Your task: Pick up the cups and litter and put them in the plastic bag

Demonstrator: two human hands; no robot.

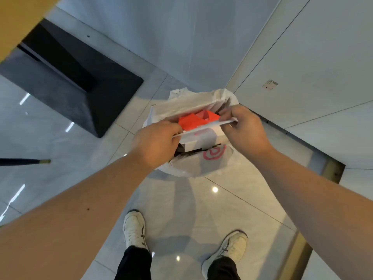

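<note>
Much of what sits inside the white plastic bag (203, 164) is hard to make out: below the hands only dark, jumbled shapes show, and no cup can be told apart there. The bag's lower part is covered by the left forearm, and its far rim is crumpled against what looks like a white flat carton (187, 106). An orange-red piece of litter (193, 120) lies in the bag's mouth, partly hidden behind a thin white edge (203, 128) stretched between the two hands; whether that edge is the bag's rim or a sheet of card cannot be told. The left hand (155, 144) pinches its left end, fingers curled under and out of view. The right hand (244, 128) pinches its right end between thumb and fingertips. The bag hangs above the glossy tiled floor (181, 209), in front of two white shoes (134, 229).
</note>
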